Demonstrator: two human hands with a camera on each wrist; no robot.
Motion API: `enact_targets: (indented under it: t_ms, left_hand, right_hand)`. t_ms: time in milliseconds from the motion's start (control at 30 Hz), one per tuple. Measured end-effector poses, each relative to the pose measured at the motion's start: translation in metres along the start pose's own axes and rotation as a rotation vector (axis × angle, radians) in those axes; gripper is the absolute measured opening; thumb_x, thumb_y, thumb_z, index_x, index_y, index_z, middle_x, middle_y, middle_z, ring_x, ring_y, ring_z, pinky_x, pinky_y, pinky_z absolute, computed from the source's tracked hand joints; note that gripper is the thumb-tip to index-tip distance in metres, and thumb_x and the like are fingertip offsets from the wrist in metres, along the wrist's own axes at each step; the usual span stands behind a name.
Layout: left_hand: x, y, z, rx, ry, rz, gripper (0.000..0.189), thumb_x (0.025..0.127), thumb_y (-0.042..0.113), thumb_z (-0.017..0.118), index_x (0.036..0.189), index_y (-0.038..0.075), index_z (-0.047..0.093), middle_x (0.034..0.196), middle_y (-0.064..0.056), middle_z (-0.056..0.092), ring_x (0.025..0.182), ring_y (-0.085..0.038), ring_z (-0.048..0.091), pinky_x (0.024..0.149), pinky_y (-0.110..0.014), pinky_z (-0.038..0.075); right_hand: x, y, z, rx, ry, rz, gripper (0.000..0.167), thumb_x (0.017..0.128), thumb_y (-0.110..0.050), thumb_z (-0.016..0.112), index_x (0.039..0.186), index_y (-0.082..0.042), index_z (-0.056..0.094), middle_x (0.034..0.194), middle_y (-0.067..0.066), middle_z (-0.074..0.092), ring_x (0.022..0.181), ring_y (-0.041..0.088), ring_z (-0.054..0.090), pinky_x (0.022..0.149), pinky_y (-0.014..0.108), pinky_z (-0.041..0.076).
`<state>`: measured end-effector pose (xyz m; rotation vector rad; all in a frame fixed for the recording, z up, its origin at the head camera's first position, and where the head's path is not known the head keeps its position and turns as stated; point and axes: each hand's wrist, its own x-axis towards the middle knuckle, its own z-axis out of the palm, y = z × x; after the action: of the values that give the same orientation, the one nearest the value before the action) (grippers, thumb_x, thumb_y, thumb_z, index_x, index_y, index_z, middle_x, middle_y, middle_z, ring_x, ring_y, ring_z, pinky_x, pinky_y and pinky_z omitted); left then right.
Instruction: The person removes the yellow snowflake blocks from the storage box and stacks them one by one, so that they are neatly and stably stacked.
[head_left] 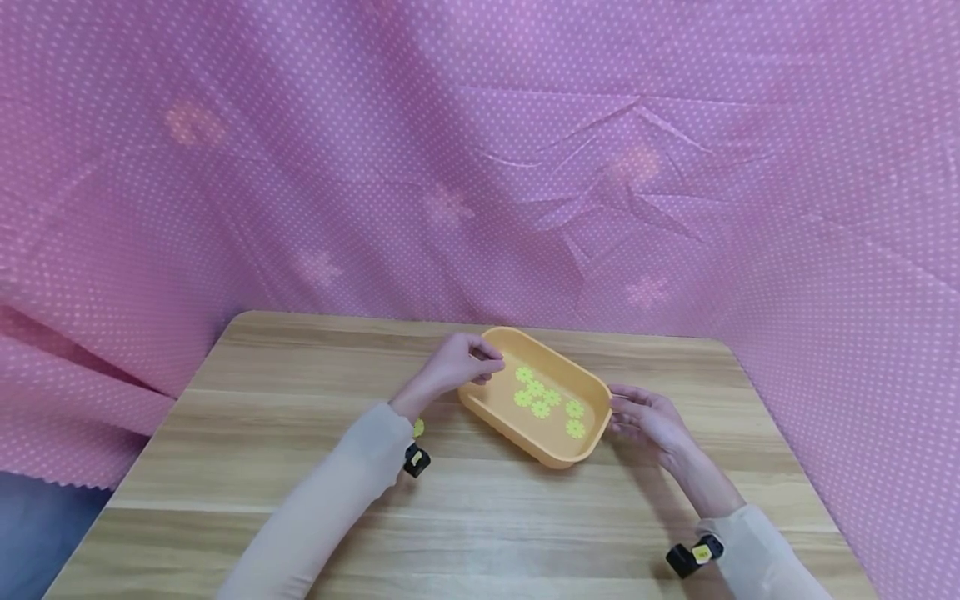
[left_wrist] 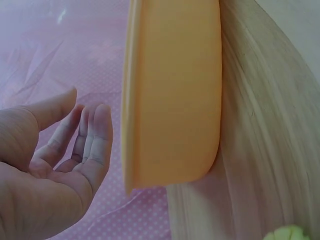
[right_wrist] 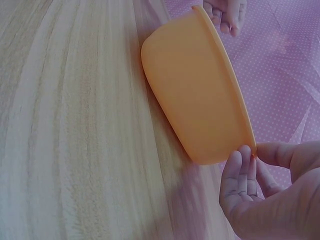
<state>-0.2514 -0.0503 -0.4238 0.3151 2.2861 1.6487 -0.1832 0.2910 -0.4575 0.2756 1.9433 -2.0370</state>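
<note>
An orange plastic tray point(head_left: 491, 408) with rounded corners sits turned at an angle on the wooden table. Several small yellow flower-shaped pieces point(head_left: 536, 388) lie on its floor. Over the tray's far left end hovers my left hand point(head_left: 467, 360); its fingers are loosely bent, and in the left wrist view nothing shows between thumb and fingertips point(left_wrist: 104, 112). With thumb and fingers my right hand point(head_left: 651, 417) pinches the rim at the tray's right end, as the right wrist view shows.
One more yellow flower piece point(head_left: 418, 427) lies on the table point(head_left: 480, 533), partly hidden by my left wrist. Pink dotted cloth point(head_left: 480, 183) hangs behind the table and along both sides. The tray's far corner is close to the table's back edge.
</note>
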Motion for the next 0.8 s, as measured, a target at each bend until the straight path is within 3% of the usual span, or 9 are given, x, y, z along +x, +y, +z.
enact_targets:
  t_ms: [333,533,800]
  left_hand:
    - [0.019,0.000,0.021,0.054,-0.047,-0.014,0.019,0.094,0.008,0.078,0.109,-0.003,0.075,0.097,-0.014,0.076,0.074,-0.013,0.068,0.076,-0.031,0.069]
    - [0.025,-0.001,0.031,0.074,-0.075,-0.019,0.022,0.093,0.006,0.079,0.110,-0.006,0.074,0.099,-0.019,0.078,0.072,-0.013,0.068,0.078,-0.035,0.070]
    - [0.030,-0.007,0.038,0.111,-0.100,-0.017,0.020,0.092,0.002,0.079,0.109,-0.007,0.075,0.097,-0.018,0.078,0.072,-0.012,0.067,0.075,-0.031,0.068]
  right_hand:
    - [0.000,-0.002,-0.001,0.007,0.006,-0.008,0.047,0.103,-0.005,0.063,0.147,0.004,0.051,0.098,-0.008,0.077,0.082,0.005,0.071,0.080,0.021,0.066]
    - [0.001,-0.001,-0.002,0.008,0.002,-0.004,0.046,0.103,-0.006,0.064,0.147,0.003,0.052,0.098,-0.007,0.078,0.083,0.006,0.073,0.082,0.021,0.066]
    - [0.002,0.000,-0.002,-0.011,0.004,-0.002,0.050,0.104,-0.008,0.063,0.150,0.005,0.048,0.099,-0.009,0.077,0.083,0.004,0.070,0.081,0.020,0.066]
